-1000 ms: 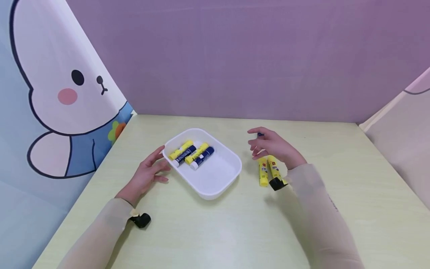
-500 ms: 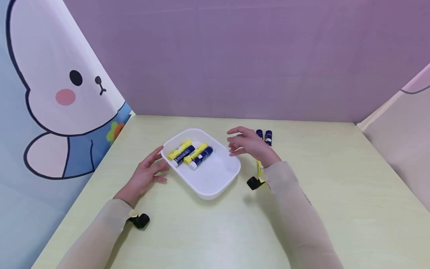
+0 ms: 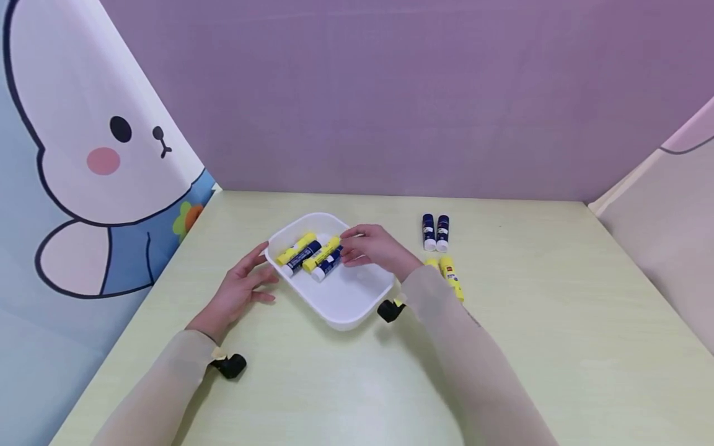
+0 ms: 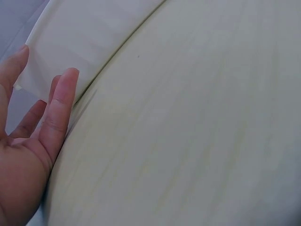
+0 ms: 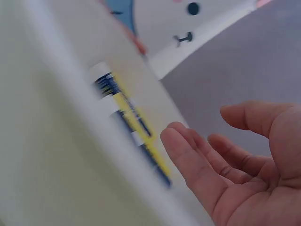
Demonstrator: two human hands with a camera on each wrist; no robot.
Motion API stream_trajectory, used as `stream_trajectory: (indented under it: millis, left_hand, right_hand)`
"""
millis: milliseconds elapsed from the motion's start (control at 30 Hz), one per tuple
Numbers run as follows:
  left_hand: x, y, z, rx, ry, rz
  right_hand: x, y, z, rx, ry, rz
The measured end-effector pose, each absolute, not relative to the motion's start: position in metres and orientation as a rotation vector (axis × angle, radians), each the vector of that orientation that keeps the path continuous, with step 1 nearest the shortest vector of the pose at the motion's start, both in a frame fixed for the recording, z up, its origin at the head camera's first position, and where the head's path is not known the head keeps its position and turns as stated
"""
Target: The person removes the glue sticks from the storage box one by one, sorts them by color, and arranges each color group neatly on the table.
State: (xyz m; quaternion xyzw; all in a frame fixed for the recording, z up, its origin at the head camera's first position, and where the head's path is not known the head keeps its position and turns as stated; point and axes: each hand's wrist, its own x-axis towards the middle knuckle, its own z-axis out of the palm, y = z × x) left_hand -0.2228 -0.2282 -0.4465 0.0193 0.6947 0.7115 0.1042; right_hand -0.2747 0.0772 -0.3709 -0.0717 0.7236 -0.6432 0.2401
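Note:
A white plastic tray (image 3: 346, 303) stands at an angle on the table. Yellow and dark-blue glue sticks (image 3: 304, 255) lie side by side in its far-left part. My left hand (image 3: 237, 291) touches the tray's left rim with extended, relaxed fingers, and the left wrist view shows them against the white wall (image 4: 84, 42). Over the tray's right side hovers my right hand (image 3: 376, 249), its fingertips close to the rightmost dark-blue glue stick (image 3: 326, 266) and partly hiding it. In the right wrist view, the right hand (image 5: 235, 165) has a gap between thumb and fingers and holds nothing.
Right of the tray, two dark-blue glue sticks (image 3: 435, 232) lie parallel on the table. Nearer are yellow glue sticks (image 3: 452, 277), partly covered by the right sleeve. A purple panel (image 3: 390, 99) rises behind the table (image 3: 312, 390); a cartoon-printed panel (image 3: 134, 186) stands left.
My right hand has moved left from above the loose glue sticks to over the tray, uncovering the dark-blue pair. My left hand stays at the rim.

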Motion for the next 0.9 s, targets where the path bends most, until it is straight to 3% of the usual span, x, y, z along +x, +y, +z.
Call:
stream_trajectory:
  millis: [533, 900]
  left_hand:
    - [-0.224, -0.228, -0.446, 0.058, 2.037, 2.103]
    - [-0.222, -0.227, -0.443, 0.054, 2.055, 2.086]
  right_hand:
    - [-0.281, 0.051, -0.377, 0.065, 1.739, -1.671]
    - [-0.277, 0.039, -0.376, 0.071, 1.839, -1.552]
